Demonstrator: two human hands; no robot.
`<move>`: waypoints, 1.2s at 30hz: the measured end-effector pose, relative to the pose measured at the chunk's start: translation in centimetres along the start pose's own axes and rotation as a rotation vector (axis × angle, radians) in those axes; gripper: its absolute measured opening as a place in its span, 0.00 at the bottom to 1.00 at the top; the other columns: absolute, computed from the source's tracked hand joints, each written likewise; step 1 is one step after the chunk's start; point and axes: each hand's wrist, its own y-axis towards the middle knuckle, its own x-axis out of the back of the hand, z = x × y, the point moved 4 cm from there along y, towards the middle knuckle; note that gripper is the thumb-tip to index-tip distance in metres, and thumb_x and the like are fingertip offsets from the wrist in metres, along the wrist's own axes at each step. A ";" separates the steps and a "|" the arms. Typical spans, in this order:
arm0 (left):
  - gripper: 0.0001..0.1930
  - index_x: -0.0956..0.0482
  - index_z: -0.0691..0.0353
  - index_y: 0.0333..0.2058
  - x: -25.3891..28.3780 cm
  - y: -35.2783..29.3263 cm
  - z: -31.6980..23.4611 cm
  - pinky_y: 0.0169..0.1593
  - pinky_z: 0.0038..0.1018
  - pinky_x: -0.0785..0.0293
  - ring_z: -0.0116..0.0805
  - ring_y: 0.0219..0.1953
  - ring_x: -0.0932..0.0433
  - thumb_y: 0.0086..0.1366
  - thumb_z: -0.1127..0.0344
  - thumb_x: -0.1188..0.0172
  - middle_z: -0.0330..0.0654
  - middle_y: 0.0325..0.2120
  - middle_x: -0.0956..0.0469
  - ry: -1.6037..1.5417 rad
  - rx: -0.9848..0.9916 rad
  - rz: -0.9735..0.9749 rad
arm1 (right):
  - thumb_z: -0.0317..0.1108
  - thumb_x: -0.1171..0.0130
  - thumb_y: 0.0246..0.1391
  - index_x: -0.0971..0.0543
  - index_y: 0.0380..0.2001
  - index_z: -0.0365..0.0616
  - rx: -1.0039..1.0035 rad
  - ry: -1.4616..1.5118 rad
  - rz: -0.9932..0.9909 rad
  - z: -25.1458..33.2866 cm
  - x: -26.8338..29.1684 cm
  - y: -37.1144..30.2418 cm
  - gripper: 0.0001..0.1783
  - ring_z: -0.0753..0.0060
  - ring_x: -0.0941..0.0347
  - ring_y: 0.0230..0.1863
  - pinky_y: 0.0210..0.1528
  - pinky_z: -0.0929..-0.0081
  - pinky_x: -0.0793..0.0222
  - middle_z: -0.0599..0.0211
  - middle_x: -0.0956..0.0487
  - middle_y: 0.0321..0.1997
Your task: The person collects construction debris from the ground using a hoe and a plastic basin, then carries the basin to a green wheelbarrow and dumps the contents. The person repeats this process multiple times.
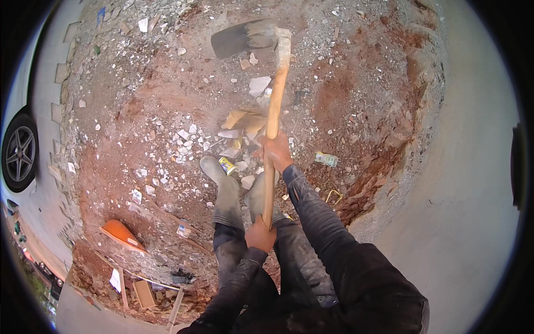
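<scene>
At the far-left margin, a vehicle wheel (20,151) stands on pale paving, which meets the dirt ground (128,183) along a notched edge. Near left, a curved orange piece (121,234) lies on the dirt; nearer still are an open cardboard box (144,294) and a wooden strip (176,307). Left of centre, white rubble (181,142) is scattered across the surface.

At centre, two rubber boots (227,196) stand on the dirt. A yellow printed container (227,166) lies against the left boot. Beyond the boots, torn brown sheet material (245,119) and a pale slab (259,86) lie between the feet and the hoe blade (245,40), obstructing the ground there.

The hoe (274,106) extends from near centre to far centre, its blade pointing left. The left hand (260,235) is clenched around the near end of the handle. The right hand (276,150) grasps the handle farther along, about mid-length. Whether the blade touches the ground cannot be determined.

To the right, a crumpled clear-and-green packet (326,160) lies beyond a yellow loop (334,196). A smooth grey surface (467,195) borders the dirt at far right.
</scene>
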 end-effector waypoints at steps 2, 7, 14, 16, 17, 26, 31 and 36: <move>0.18 0.31 0.63 0.36 3.5 9.6 -2.4 0.36 0.47 0.27 0.56 0.31 0.22 0.48 0.62 0.39 0.55 0.25 0.22 -0.010 -0.099 -0.082 | 0.28 0.40 0.41 0.29 0.34 0.34 0.239 0.009 -0.054 3.2 -2.1 8.7 0.15 0.72 0.30 0.13 0.14 0.72 0.32 0.64 0.28 0.17; 0.21 0.28 0.66 0.39 -1.6 13.7 -4.6 0.39 0.44 0.28 0.55 0.36 0.23 0.46 0.63 0.38 0.55 0.30 0.22 -0.151 -0.128 0.181 | 0.34 0.37 0.37 0.25 0.18 0.33 0.116 -0.488 -0.327 -1.9 5.6 17.4 0.13 0.63 0.24 0.19 0.19 0.67 0.28 0.56 0.23 0.18; 0.21 0.27 0.63 0.38 -1.5 -7.9 5.4 0.37 0.43 0.26 0.55 0.33 0.22 0.43 0.62 0.36 0.54 0.28 0.22 -0.037 0.249 0.325 | 0.30 0.39 0.41 0.27 0.30 0.35 -0.402 -0.100 -0.266 -14.7 3.4 -7.9 0.12 0.69 0.27 0.14 0.14 0.69 0.31 0.62 0.25 0.18; 0.23 0.29 0.64 0.38 1.4 -13.2 6.4 0.40 0.47 0.27 0.57 0.34 0.22 0.45 0.59 0.36 0.57 0.27 0.22 0.292 0.104 0.326 | 0.24 0.41 0.43 0.33 0.33 0.39 -0.473 0.137 -0.221 -13.5 2.8 -14.6 0.13 0.75 0.33 0.12 0.11 0.74 0.33 0.69 0.30 0.17; 0.22 0.29 0.64 0.38 2.2 -15.9 8.9 0.40 0.48 0.27 0.58 0.34 0.22 0.46 0.58 0.36 0.58 0.27 0.22 0.405 0.141 0.371 | 0.23 0.41 0.43 0.34 0.33 0.40 -0.470 0.309 -0.206 -13.7 2.5 -17.7 0.14 0.75 0.32 0.13 0.12 0.74 0.33 0.69 0.31 0.17; 0.16 0.32 0.60 0.32 -1.9 -7.4 -3.5 0.32 0.51 0.29 0.58 0.26 0.23 0.49 0.60 0.39 0.55 0.20 0.23 0.612 -0.187 0.252 | 0.20 0.44 0.44 0.35 0.35 0.37 -0.161 0.525 -0.402 -4.5 16.2 -10.9 0.14 0.75 0.33 0.13 0.12 0.75 0.33 0.68 0.32 0.18; 0.17 0.29 0.62 0.37 -12.5 7.4 -20.2 0.36 0.45 0.26 0.54 0.33 0.22 0.49 0.63 0.38 0.54 0.26 0.22 0.521 -0.540 0.204 | 0.27 0.44 0.45 0.31 0.25 0.34 0.077 0.386 -0.586 -0.2 36.2 4.2 0.08 0.72 0.30 0.15 0.17 0.73 0.28 0.64 0.28 0.20; 0.22 0.26 0.63 0.40 -16.1 5.0 -15.3 0.41 0.44 0.28 0.56 0.37 0.23 0.45 0.61 0.36 0.57 0.31 0.22 0.481 -0.426 0.477 | 0.28 0.45 0.43 0.27 0.21 0.32 -0.294 0.174 -0.688 -9.2 37.4 0.4 0.07 0.67 0.28 0.14 0.13 0.68 0.31 0.60 0.26 0.17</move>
